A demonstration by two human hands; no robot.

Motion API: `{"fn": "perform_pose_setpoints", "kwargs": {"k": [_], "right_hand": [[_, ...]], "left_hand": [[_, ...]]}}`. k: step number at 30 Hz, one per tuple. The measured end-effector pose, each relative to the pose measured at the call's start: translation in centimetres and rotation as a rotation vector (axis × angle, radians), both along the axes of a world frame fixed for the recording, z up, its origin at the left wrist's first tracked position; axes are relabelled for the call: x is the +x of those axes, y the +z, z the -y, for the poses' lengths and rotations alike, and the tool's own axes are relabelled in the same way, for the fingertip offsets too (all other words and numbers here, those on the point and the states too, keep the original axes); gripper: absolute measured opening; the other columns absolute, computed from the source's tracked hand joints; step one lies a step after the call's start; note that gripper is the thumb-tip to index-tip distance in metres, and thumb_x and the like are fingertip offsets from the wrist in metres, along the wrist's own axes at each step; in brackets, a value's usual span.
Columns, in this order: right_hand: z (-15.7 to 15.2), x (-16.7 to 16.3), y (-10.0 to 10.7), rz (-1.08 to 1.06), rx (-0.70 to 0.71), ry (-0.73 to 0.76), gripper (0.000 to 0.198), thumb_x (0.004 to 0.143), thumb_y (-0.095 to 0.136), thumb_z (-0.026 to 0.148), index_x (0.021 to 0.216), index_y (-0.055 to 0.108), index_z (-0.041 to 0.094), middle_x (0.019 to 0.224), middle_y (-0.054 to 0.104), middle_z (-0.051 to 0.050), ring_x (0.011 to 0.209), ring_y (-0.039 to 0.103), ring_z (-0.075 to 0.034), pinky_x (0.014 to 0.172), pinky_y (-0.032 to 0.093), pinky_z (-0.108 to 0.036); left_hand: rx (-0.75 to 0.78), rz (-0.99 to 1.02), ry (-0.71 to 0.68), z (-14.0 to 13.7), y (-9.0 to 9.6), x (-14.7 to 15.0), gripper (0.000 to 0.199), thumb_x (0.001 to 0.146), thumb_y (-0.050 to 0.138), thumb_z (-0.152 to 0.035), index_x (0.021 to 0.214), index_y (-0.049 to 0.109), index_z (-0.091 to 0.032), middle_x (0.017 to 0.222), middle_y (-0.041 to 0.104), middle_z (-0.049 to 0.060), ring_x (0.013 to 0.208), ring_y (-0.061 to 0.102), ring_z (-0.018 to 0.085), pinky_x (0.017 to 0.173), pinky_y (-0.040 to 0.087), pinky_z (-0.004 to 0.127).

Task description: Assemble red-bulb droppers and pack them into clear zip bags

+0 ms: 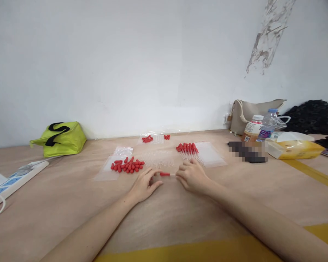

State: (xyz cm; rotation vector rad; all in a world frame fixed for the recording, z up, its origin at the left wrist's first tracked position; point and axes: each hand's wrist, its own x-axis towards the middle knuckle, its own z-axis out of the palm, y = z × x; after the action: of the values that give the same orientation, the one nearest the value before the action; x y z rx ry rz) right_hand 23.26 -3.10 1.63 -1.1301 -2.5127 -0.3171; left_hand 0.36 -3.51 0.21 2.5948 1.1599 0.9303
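Brown tabletop [164,218]: right hand [193,177] pinches a red-bulbed dropper [166,174] by its stem [172,175]; left hand [146,184], thumb and fingers parted, sits beside the bulb [164,174].

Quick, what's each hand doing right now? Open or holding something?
Left hand: loosely open, next to the red bulb; can't tell if touching.
Right hand: closed, holding the dropper by its clear stem.

Left: lime bag [72,142], white power strip [19,182]. Right: beige bag [258,108] behind two bottles [253,130], yellow tissue pack [297,148].
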Motion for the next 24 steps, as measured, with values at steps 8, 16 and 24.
{"fn": "perform_pose_setpoints", "kwargs": {"k": [8, 16, 24], "right_hand": [[-6.7, 0.8, 0.2, -0.476, -0.159, -0.498, 0.019, 0.079, 0.045, 0.03, 0.088, 0.056, 0.019, 0.079, 0.064, -0.001, 0.076, 0.055, -0.015, 0.068, 0.027, -0.026], [-9.2, -2.8, -1.1, -0.316, -0.174, -0.677, 0.017, 0.075, 0.044, 0.022, 0.084, 0.058, 0.018, 0.078, 0.063, -0.006, 0.08, 0.055, -0.02, 0.075, 0.023, -0.034], [-8.8, -3.4, -1.5, -0.309, -0.063, -0.661, 0.028, 0.082, 0.038, 0.033, 0.082, 0.062, 0.019, 0.084, 0.065, -0.01, 0.086, 0.054, -0.023, 0.078, 0.023, -0.038]], "left_hand": [[-0.077, -0.012, -0.002, -0.3, -0.3, 0.0, 0.017, 0.081, 0.051, -0.025, 0.095, 0.057, -0.019, 0.083, 0.054, 0.002, 0.063, 0.05, 0.012, 0.061, 0.041, 0.025], [-0.106, -0.02, -0.063, -0.2, 0.0, -0.2, 0.013, 0.083, 0.049, -0.025, 0.084, 0.06, -0.018, 0.081, 0.055, 0.003, 0.067, 0.051, 0.012, 0.061, 0.04, 0.024], [-0.137, -0.017, -0.107, -0.2, 0.0, -0.2, 0.016, 0.084, 0.048, -0.025, 0.084, 0.062, -0.018, 0.079, 0.057, 0.003, 0.066, 0.052, 0.012, 0.061, 0.041, 0.023]]}}
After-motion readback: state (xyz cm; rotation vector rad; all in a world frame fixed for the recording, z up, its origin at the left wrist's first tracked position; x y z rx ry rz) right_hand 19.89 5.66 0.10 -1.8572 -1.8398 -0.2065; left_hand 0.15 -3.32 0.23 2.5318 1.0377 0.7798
